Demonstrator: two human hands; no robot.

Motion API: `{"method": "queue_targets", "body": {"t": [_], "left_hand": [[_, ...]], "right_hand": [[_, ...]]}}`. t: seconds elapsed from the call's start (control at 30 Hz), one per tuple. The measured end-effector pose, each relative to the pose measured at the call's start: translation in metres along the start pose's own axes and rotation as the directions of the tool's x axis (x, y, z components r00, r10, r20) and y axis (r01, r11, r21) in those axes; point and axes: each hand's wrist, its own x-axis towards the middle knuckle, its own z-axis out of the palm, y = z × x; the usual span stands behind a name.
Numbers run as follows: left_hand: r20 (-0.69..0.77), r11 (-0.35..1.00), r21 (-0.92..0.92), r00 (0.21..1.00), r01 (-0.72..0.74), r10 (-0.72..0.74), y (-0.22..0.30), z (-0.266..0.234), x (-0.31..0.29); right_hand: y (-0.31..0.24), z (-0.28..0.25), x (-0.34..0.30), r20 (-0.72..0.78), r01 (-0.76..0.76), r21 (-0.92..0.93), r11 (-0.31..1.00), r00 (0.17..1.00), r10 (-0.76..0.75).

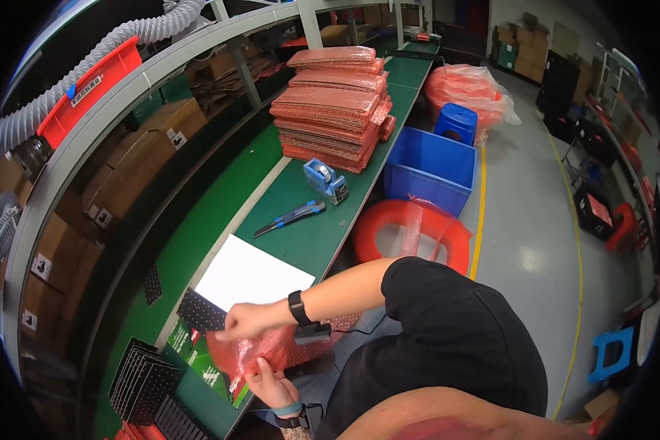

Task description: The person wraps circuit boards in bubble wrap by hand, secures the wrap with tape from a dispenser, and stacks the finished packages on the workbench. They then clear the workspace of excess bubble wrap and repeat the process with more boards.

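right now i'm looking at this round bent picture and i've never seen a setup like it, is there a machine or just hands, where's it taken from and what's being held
There is no robot here, just a person's two bare hands. This one view comes from a wide fisheye camera on the person's head, looking down, so straight edges curve.

The left hand has its grip on red bubble wrap. The right hand is at the wrap's upper edge, beside a dark dotted panel; its fingertips are too hidden to say exactly what they pinch.

On the green table lie a white sheet, a utility knife, a blue tape dispenser and tall piles of red bubble-wrap pouches.
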Motion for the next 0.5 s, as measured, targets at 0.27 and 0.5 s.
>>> {"method": "queue_targets", "body": {"t": [0.27, 0.5], "left_hand": [[-0.216, 0.927, 0.156, 0.904, -0.342, 0.370, 0.026, -0.032, -0.017], [-0.163, 0.957, 0.121, 0.945, -0.265, 0.283, 0.041, -0.033, -0.014]], "right_hand": [[0.016, -0.006, 0.034, 0.067, -0.010, -0.698, 0.716, 0.995, 0.079], [0.036, -0.049, 0.064, 0.096, -0.079, -0.733, 0.676, 0.971, 0.218]]}}
